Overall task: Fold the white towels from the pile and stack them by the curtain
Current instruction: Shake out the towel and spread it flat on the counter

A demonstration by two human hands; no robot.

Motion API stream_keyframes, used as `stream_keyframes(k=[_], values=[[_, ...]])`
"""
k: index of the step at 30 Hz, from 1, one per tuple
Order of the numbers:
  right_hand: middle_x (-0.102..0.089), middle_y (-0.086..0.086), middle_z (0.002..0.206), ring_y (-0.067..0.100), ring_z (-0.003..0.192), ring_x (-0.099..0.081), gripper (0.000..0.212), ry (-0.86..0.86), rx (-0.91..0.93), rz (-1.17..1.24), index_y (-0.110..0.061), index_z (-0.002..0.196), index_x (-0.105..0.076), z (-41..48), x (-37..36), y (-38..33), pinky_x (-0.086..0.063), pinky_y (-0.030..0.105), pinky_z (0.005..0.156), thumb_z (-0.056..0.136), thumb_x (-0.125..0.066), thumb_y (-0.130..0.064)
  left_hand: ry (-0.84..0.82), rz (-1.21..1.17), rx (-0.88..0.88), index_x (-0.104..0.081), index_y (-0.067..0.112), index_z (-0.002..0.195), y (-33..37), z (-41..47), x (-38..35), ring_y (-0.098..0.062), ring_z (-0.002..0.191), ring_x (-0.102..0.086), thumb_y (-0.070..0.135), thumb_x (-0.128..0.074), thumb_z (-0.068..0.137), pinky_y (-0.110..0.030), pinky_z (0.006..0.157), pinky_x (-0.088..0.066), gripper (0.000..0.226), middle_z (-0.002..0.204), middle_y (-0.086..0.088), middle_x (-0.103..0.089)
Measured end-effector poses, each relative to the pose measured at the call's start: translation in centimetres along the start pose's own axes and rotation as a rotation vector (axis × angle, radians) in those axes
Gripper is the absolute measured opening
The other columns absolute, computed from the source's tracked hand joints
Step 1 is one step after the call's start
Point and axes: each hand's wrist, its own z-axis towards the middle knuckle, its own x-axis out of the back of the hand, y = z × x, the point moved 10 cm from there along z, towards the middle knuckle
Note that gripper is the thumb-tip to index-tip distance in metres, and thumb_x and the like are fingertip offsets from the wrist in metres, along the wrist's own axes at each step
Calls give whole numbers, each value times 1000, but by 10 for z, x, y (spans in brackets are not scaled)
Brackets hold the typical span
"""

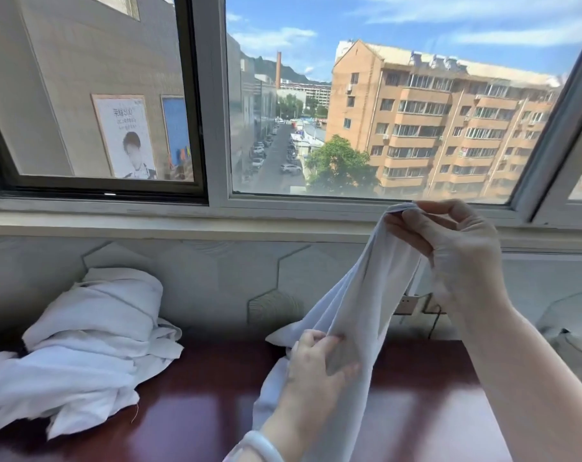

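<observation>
Towel (359, 295) held: right hand (456, 248) high, left hand (312, 371) low.

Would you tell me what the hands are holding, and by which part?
One towel: the right hand pinches its top end, and the left hand holds it lower down.

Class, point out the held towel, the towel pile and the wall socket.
held towel (359, 295), head view: middle of the hanging cloth.
towel pile (93, 335), head view: centre of the heap.
wall socket (408, 305), head view: its white faceplate.
</observation>
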Motion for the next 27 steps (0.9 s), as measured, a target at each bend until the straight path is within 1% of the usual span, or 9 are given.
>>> stream_keyframes(k=[4, 8, 11, 15, 18, 20, 22, 24, 27], values=[[-73, 17, 77, 31, 75, -72, 10, 10, -1, 19, 0, 87, -61, 0, 9, -2, -58, 32, 76, 83, -65, 8, 127, -15, 20, -61, 36, 119, -3, 6, 3, -4, 112, -48, 33, -71, 83, -21, 98, -40, 37, 110, 24, -46], [-73, 15, 75, 30, 75, -72, 10, 16, -4, 19, -1, 85, -61, 0, 14, 0, -59, 33, 76, 83, -65, 8, 76, -103, 4, -70, 33, 100, 10, 11, -4, 0, 101, -55, 30, -72, 83, -10, 86, -41, 17, 104, 17, -52], [-72, 17, 76, 30, 74, -72, 10, 24, -18, 24, -1, 86, -61, 2, 16, 3, -59, 33, 76, 83, -65, 8, 32, -114, -26, -68, 24, 85, 22, 13, -12, 2, 91, -55, 22, -68, 85, -6, 74, -39, 1, 95, 9, -57], [-72, 20, 77, 31, 73, -72, 11, 22, -35, 42, 2, 88, -60, 6, 16, 6, -59, 33, 75, 82, -64, 10, 45, -105, -84, -61, 42, 101, 31, 15, -13, 6, 103, -51, 28, -68, 86, -1, 80, -36, 22, 106, 15, -53], [-72, 20, 78, 31, 74, -72, 10, 15, -42, 45, 1, 88, -61, 8, 14, 9, -59, 33, 74, 83, -65, 9, 28, -70, -74, -54, 50, 100, 30, 21, -16, 3, 101, -52, 30, -65, 89, -4, 81, -37, 25, 107, 11, -51], [-72, 20, 78, 32, 75, -72, 9, 11, -46, 42, 1, 87, -61, 9, 13, 11, -59, 34, 75, 83, -65, 7, 10, -21, -75, -60, 35, 98, 27, 26, -20, -3, 97, -52, 35, -66, 87, -14, 82, -41, 12, 101, 9, -51], [-72, 20, 78, 33, 75, -72, 9, 8, -44, 40, 0, 86, -61, 12, 13, 12, -59, 35, 75, 83, -65, 7, -54, 11, -55, -63, 23, 94, 21, 26, -23, -7, 91, -52, 40, -69, 83, -20, 78, -44, 21, 94, 8, -48], [-72, 21, 79, 34, 76, -72, 8, 14, -44, 36, 0, 86, -61, 18, 16, 12, -60, 35, 76, 83, -66, 6, -71, -77, -21, -64, 16, 85, 10, 24, -17, -8, 80, -54, 38, -72, 80, -24, 74, -48, 23, 87, 7, -51], [-71, 19, 76, 33, 73, -72, 6, 46, -45, -1, 1, 85, -62, 32, 33, 17, -60, 34, 74, 83, -66, 5, 23, -159, 36, -48, 15, 64, -10, 28, 22, -1, 55, -42, 23, -75, 83, -15, 55, -35, 33, 61, 16, -48]])
